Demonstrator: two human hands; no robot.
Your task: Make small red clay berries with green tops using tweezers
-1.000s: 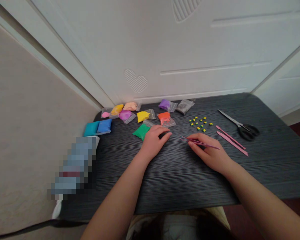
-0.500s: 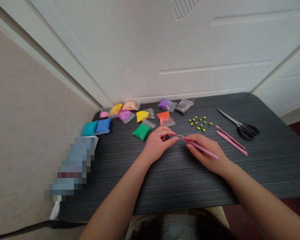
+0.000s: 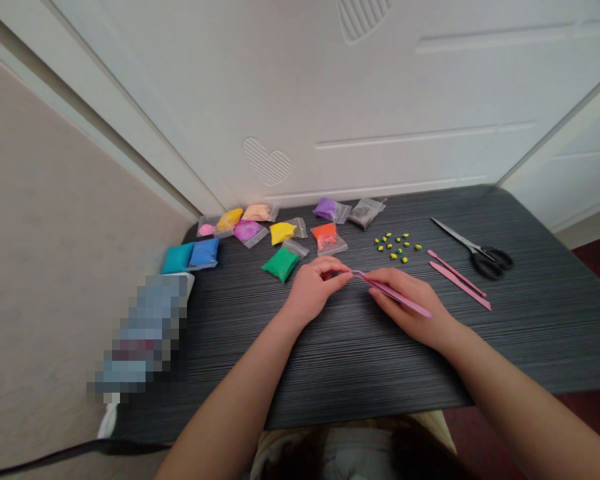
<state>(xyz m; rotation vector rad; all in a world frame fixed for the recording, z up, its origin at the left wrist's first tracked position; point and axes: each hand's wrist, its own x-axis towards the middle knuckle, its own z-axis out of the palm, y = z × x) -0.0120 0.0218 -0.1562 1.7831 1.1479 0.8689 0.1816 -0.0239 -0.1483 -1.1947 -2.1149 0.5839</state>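
Observation:
My right hand rests on the dark striped table and grips pink tweezers, whose tips point left. My left hand lies just left of it, thumb and fingers pinched together at the tweezer tips; whatever sits between them is too small to name. Behind the left hand lie a green clay bag and an orange clay bag. Several tiny yellow-and-green clay pieces are scattered behind my right hand.
More clay bags line the table's back left: yellow, purple, magenta, blue, teal. Two pink sculpting tools and black scissors lie at the right. A white door panel stands behind the table.
My left hand left the spot near the green bag, moved right and pinched at the tweezer tips. My right hand turned the tweezers to meet it. The last half second shows almost no motion.

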